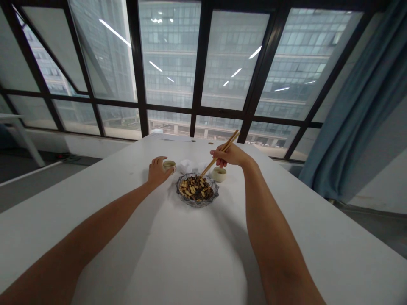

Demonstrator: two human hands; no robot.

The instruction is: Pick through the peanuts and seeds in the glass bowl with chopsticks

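My right hand (232,155) grips a pair of wooden chopsticks (208,168), slanting down to the left. Their tips reach the far side of a scalloped clear glass dish (197,204). Pale, peanut-like pieces mixed with dark bits (194,188) fill the dish. On the left, my left hand (156,171) curls around a small pale cup (169,164), thumb at its near side and fingers at the far side. A second small pale cup (219,175) stands just right of the dish, below my right hand.
Crumpled white tissue or plastic (186,166) lies behind the dish on the white table (190,254). Small round items (210,143) and a flat white sheet (174,137) are near the far edge. Beyond are dark-framed windows (196,63); a blue curtain (346,110) hangs right.
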